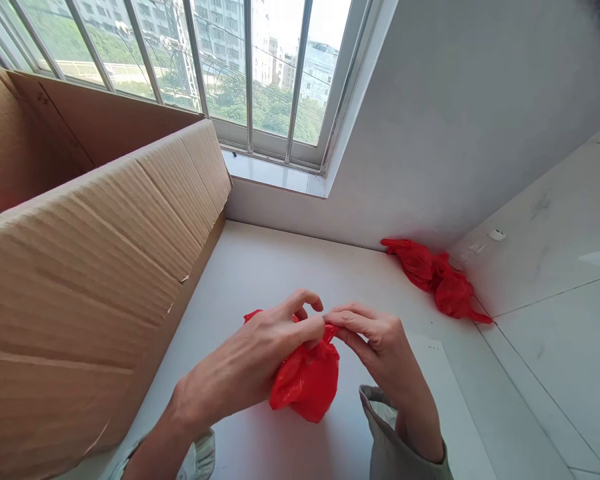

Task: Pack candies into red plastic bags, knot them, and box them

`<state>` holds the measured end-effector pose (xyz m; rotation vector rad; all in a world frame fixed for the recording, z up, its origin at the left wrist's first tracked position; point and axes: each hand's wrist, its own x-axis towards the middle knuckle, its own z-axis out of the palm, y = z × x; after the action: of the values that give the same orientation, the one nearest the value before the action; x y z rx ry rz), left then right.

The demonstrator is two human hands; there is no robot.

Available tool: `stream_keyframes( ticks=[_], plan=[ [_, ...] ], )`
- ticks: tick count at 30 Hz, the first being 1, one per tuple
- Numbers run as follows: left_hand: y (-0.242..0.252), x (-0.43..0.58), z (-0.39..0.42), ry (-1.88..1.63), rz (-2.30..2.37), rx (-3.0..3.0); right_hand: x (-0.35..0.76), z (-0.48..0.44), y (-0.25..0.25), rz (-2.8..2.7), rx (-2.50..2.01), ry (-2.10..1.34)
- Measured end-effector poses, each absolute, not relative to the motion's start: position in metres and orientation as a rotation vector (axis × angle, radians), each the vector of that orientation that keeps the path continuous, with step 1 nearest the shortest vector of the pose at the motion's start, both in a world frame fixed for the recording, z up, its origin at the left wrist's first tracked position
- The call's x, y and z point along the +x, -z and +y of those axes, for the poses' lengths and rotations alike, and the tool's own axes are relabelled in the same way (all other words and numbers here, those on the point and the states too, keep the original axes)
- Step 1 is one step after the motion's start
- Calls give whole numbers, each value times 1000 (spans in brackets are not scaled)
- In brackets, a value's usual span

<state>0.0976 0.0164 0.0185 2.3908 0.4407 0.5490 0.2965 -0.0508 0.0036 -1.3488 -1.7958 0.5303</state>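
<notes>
A red plastic bag (310, 383), crumpled and bunched at its top, is between my two hands over the white tabletop (260, 257). My left hand (275, 343) lies across the bag's upper left side, thumb and fingers closed on the gathered plastic. From the right, my right hand (373, 333) pinches the bag's twisted top between thumb and fingers. The fingertips of both hands nearly meet there. What the bag contains, if anything, is hidden.
Two bunched red plastic bags, or one knotted in the middle (433, 273), lie in the back right corner against the wall. A large open cardboard box (105, 267) fills the left side. Behind stands a barred window (250, 80); a tiled wall (555, 267) borders the right.
</notes>
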Motion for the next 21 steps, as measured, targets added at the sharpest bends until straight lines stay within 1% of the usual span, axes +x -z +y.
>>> stream_keyframes(
  ticks=[3,8,14,17,21],
  plan=[
    [-25,92,19,-388,365,2272,300,-53,-4,-1863,-1323,-442],
    [-28,88,18,-397,551,2142,314,-48,-1,-1842,-1379,-327],
    [-27,78,21,-301,668,2225,379,-40,37,-1601,-1560,-124],
    [-28,77,20,-268,701,2181,405,-41,54,-1500,-1625,-108],
    [-26,79,17,-251,731,2040,416,-44,60,-1494,-1684,-98]
  ],
)
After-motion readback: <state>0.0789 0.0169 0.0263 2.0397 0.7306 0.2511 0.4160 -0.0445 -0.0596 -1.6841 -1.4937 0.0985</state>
